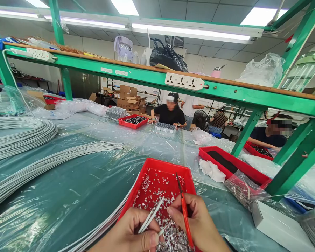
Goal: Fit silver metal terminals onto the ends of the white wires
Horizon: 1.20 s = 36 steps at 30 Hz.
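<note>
My left hand is closed around thin white cables; their cut ends stick up between thumb and fingers, and one short end points toward my other hand. My right hand holds a slim red-handled tool with a dark pointed tip, tilted upward; seen edge-on, its exact kind is unclear. The thumb and forefinger of that hand are pinched close to the cable ends, and whatever is between them is too small to make out. Beneath both hands lies a red tray scattered with silvery foil scraps.
Bundles of white cable spread over the film-covered table at left. At right are a long red tray with dark contents, white tissue and a white box. A green shelf frame crosses overhead. Several people work beyond.
</note>
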Motion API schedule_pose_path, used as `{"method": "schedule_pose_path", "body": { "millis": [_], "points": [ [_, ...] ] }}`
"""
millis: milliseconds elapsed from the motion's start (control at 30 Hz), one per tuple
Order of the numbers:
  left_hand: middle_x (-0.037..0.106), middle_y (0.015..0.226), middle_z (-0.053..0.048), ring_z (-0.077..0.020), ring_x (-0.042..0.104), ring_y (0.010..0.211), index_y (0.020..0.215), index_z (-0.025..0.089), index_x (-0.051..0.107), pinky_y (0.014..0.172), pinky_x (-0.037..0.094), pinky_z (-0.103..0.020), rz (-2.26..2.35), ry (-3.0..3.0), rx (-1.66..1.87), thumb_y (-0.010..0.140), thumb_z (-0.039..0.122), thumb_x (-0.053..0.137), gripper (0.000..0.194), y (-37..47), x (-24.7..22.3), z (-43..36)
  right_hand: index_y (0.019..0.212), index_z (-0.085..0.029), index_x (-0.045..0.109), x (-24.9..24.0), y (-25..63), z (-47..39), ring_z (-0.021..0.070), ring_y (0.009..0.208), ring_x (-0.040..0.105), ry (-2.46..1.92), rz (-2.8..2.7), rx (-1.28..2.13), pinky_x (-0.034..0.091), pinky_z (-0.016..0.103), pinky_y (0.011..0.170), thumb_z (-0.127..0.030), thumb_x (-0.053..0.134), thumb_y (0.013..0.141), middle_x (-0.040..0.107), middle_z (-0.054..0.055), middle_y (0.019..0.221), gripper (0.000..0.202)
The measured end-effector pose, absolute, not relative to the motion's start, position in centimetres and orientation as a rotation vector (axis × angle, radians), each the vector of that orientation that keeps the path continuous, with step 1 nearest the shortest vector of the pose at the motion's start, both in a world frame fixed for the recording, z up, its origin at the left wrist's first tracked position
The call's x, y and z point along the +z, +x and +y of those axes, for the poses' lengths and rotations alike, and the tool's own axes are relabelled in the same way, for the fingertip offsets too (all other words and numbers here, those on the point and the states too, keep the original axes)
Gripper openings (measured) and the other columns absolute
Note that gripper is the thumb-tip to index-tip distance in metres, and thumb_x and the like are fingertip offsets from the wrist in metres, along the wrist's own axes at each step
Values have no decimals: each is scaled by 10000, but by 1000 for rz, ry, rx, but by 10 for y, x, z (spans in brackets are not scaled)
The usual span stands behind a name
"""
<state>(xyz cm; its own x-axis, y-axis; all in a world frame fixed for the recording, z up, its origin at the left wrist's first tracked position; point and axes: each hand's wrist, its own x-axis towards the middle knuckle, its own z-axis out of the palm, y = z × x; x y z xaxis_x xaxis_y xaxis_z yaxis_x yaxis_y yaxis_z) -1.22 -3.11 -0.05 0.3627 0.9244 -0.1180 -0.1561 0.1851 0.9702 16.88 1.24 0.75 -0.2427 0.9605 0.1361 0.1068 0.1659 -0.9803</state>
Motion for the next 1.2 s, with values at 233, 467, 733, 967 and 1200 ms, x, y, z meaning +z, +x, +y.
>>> {"method": "schedule_pose_path", "body": {
  "millis": [233, 467, 733, 967, 1200],
  "points": [
    [446, 514, 73, -60, 412, 414, 639, 151, 528, 427, 307, -181, 989, 1239, 980, 603, 565, 711, 454, -5, 0, -27, 902, -160, 642, 17, 181, 9, 127, 693, 527, -1007, -1561, 1300, 392, 235, 646, -419, 727, 685, 619, 30, 785, 348],
    [493, 596, 24, -106, 369, 540, 589, 152, 555, 519, 259, -240, 1242, 1680, 1076, 720, 340, 605, 234, 0, 4, -27, 740, -122, 628, 9, 172, 3, 64, 553, 424, -920, -1457, 1577, 310, 186, 538, -319, 846, 540, 554, -37, 630, 356],
    [447, 537, 50, -70, 301, 462, 641, 137, 545, 449, 250, -204, 1076, 1341, 1025, 650, 546, 678, 430, 0, 5, -29, 665, -182, 549, -6, 160, 10, 25, 248, 201, -620, -1264, 2036, 187, 194, 359, -481, 680, 711, 397, -120, 297, 330],
    [600, 620, 25, -13, 327, 401, 669, 119, 566, 397, 245, -149, 898, 1191, 1119, 649, 490, 729, 406, -4, -1, -29, 687, -162, 609, -16, 152, 10, 29, 231, 171, -318, -1171, 2209, 209, 170, 331, -423, 606, 793, 347, -121, 276, 281],
    [630, 642, -11, -81, 484, 513, 636, 127, 616, 506, 355, -182, 966, 1270, 1264, 643, 494, 732, 385, -2, -7, -26, 721, -171, 640, -13, 151, 4, -3, 280, 254, -409, -1016, 2159, 246, 159, 368, -397, 663, 771, 516, -72, 485, 234]
  ]
}}
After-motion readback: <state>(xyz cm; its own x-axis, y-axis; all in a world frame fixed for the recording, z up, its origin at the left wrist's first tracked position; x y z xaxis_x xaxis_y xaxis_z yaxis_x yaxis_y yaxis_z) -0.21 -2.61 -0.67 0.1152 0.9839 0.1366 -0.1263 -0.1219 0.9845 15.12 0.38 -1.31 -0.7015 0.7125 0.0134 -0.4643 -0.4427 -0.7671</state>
